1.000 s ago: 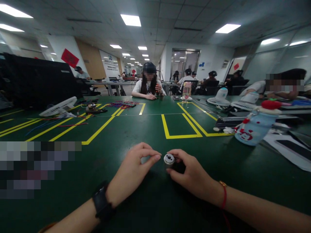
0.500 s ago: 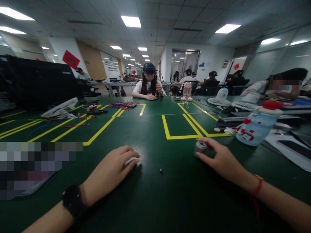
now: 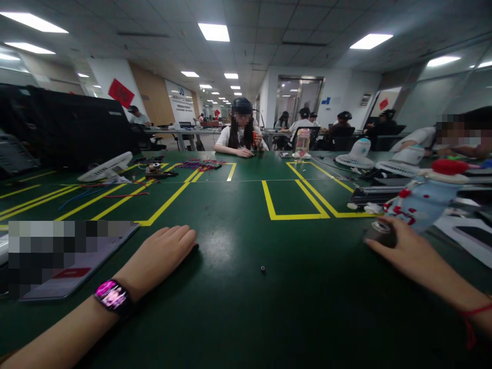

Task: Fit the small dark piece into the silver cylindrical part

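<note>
My right hand (image 3: 407, 251) grips a small grey cylinder (image 3: 380, 233) with a pale ringed top, thumb on the near side and fingers on the far side. It is low over the table, beside the light blue bottle (image 3: 426, 202) with a red top. Palm down on the left, my left hand (image 3: 163, 253) has its fingers curled together. A dark bit shows at its fingertips, and whatever lies under the palm is hidden. Between the hands, a tiny dark ring-shaped piece (image 3: 263, 269) lies on the green table (image 3: 230, 318), touched by neither hand.
A flat pale panel (image 3: 77, 271), partly blurred out, lies left of my left hand. Wires (image 3: 202, 164) and a white fan (image 3: 107, 166) lie farther back. A phone (image 3: 474, 239) rests at the right. One person (image 3: 240, 138) sits opposite, another leans in at the right.
My right hand has moved to the right with the grey cylinder, toward the bottle. My left hand has drawn back leftward and turned palm down; the whitish thing seen in it earlier is hidden.
</note>
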A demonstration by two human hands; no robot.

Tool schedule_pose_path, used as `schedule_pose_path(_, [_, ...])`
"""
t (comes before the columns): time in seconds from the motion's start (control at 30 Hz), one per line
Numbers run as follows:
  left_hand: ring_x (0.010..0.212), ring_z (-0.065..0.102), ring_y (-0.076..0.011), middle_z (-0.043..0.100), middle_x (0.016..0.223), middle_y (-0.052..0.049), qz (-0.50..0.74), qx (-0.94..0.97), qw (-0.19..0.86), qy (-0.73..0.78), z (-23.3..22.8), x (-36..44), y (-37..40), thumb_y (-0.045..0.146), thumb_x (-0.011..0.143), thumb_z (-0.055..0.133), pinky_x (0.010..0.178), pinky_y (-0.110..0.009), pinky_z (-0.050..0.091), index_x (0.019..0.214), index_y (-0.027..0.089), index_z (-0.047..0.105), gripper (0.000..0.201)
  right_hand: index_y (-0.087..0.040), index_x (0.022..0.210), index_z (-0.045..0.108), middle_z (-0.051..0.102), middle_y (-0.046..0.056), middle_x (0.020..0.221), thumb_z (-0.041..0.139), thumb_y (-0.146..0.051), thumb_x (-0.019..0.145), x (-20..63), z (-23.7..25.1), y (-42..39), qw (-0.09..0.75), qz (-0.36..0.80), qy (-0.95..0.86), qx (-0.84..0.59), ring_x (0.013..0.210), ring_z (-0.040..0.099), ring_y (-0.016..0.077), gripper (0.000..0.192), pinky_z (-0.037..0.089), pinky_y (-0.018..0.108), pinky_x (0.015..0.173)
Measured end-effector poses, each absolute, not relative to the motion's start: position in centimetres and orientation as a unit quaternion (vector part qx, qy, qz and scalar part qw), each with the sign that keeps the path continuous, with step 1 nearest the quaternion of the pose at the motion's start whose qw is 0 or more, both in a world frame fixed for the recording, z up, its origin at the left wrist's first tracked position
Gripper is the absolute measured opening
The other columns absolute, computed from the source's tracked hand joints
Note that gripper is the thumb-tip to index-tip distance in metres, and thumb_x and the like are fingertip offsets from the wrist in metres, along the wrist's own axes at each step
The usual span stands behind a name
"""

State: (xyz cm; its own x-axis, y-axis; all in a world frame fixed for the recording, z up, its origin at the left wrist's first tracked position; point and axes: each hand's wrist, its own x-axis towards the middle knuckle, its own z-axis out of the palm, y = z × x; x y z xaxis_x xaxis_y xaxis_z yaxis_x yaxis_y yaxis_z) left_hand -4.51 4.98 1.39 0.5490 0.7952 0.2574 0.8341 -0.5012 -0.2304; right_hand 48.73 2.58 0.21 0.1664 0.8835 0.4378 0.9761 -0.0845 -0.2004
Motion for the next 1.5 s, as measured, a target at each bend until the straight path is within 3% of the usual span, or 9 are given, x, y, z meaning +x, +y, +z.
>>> schedule_pose_path(0.07, [0.070,0.057,-0.0227,0.060,0.082,-0.006,-0.055,-0.866,0.161,-0.470,1.3,-4.5,4.9,0.025,0.095,0.040,0.069,-0.036,0.042,0.083,0.021,0.057,0.021,-0.014,0.130,0.046,0.052,0.020,0.128,0.059,-0.058,0.074,45.9,1.1,1.8,0.228,-0.182,-0.667,-0.686,0.114,0.050,0.0406,0.073,0.041,0.057,0.090])
schedule_pose_path(0.13, [0.071,0.057,-0.0228,0.060,0.083,-0.006,-0.054,-0.868,0.158,-0.468,1.3,-4.5,4.9,0.024,0.094,0.041,0.070,-0.037,0.042,0.084,0.021,0.057,0.020,-0.020,0.132,0.046,0.050,0.014,0.132,0.055,-0.050,0.082,41.5,2.1,0.9,0.238,-0.165,-0.746,-0.599,0.121,0.045,0.0347,0.059,0.036,0.055,0.098])
schedule_pose_path(0.27, [0.070,0.057,-0.0226,0.060,0.082,-0.005,-0.056,-0.869,0.150,-0.468,1.3,-4.6,4.8,0.025,0.094,0.042,0.069,-0.036,0.041,0.084,0.021,0.058,0.018,-0.028,0.129,0.052,0.055,0.006,0.123,0.052,-0.033,0.089,31.5,3.0,-0.1,0.206,0.077,-0.877,-0.428,0.109,0.053,0.0191,0.040,0.045,0.036,0.093])
schedule_pose_path(0.43, [0.071,0.057,-0.0223,0.060,0.082,-0.005,-0.062,-0.867,0.141,-0.475,1.3,-4.7,4.7,0.028,0.095,0.040,0.070,-0.036,0.041,0.084,0.021,0.057,0.022,-0.019,0.099,0.067,0.061,0.006,0.099,0.046,-0.025,0.092,26.1,1.6,0.9,0.183,0.127,-0.898,-0.379,0.092,0.056,0.0167,0.022,0.048,0.033,0.082])
schedule_pose_path(0.57, [0.070,0.058,-0.0218,0.061,0.081,-0.005,-0.072,-0.864,0.128,-0.481,1.4,-4.8,4.8,0.031,0.095,0.041,0.069,-0.035,0.042,0.082,0.021,0.058,0.023,-0.019,0.096,0.066,0.062,0.006,0.098,0.044,-0.021,0.092,29.6,2.5,1.0,0.209,0.116,-0.874,-0.423,0.090,0.057,0.0155,0.023,0.049,0.031,0.081])
schedule_pose_path(0.73, [0.071,0.059,-0.0221,0.062,0.083,-0.005,-0.096,-0.857,0.085,-0.500,1.5,-4.6,4.9,0.037,0.093,0.042,0.066,-0.034,0.044,0.082,0.021,0.059,0.025,-0.022,0.109,0.063,0.065,0.008,0.104,0.051,-0.030,0.087,40.5,7.1,1.1,0.232,-0.047,-0.785,-0.572,0.092,0.060,0.0207,0.027,0.048,0.037,0.081])
schedule_pose_path(0.93, [0.107,0.057,-0.0266,0.060,0.118,-0.006,-0.186,-0.835,-0.074,-0.512,0.1,-3.5,4.0,0.047,0.091,0.047,0.091,-0.041,0.047,0.113,0.027,0.057,0.032,-0.025,0.107,0.066,0.069,0.005,0.097,0.059,-0.038,0.081,50.3,8.9,1.2,0.162,-0.068,-0.645,-0.744,0.075,0.062,0.0194,0.030,0.045,0.032,0.067])
schedule_pose_path(1.1, [0.120,0.048,-0.0269,0.053,0.127,-0.005,-0.180,-0.827,-0.103,-0.523,-1.0,-3.5,3.9,0.048,0.091,0.047,0.103,-0.047,0.039,0.121,0.030,0.052,0.035,-0.023,0.107,0.066,0.068,0.007,0.106,0.059,-0.037,0.081,50.0,7.6,1.6,0.196,-0.050,-0.680,-0.705,0.080,0.063,0.0190,0.031,0.044,0.030,0.069])
schedule_pose_path(1.5, [0.121,0.047,-0.0257,0.052,0.129,-0.005,-0.170,-0.827,-0.101,-0.526,-0.8,-3.4,3.9,0.047,0.093,0.045,0.104,-0.047,0.039,0.125,0.029,0.050,0.038,-0.022,0.106,0.066,0.069,0.007,0.099,0.060,-0.035,0.081,48.6,7.2,2.2,0.197,-0.069,-0.682,-0.701,0.077,0.061,0.0183,0.029,0.042,0.031,0.068])
